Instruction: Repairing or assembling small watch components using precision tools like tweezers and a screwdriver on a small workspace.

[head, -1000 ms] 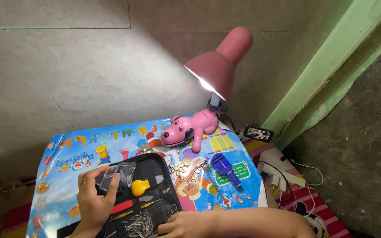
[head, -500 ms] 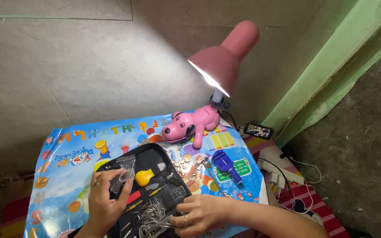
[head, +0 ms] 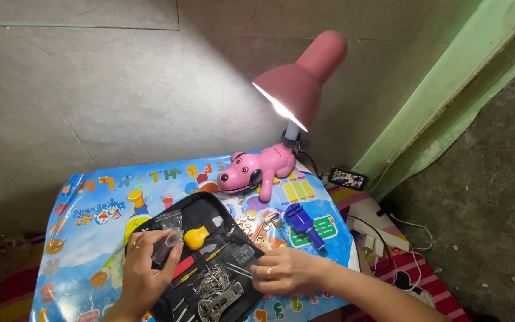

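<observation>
An open black tool case (head: 210,210) lies on a small table with a colourful cartoon cover (head: 90,220). It holds a yellow bulb-shaped tool (head: 196,237), red-handled tools and a pile of thin metal pins (head: 213,279). My left hand (head: 144,271) pinches a small clear plastic bag (head: 167,238) over the case's left side. My right hand (head: 284,269) rests at the case's right edge and grips slim metal tweezers (head: 238,270) that point left toward the pins.
A lit pink desk lamp (head: 296,83) rises from a pink dog-shaped base (head: 257,170) at the table's back. A blue tool (head: 302,222) and small metal parts (head: 248,223) lie right of the case. A phone (head: 348,177) and cables (head: 388,229) sit beyond the table's right edge.
My left hand has shifted with the clear bag over the case. My right hand has come up from the front edge to the case's right side and now holds tweezers by the pins.
</observation>
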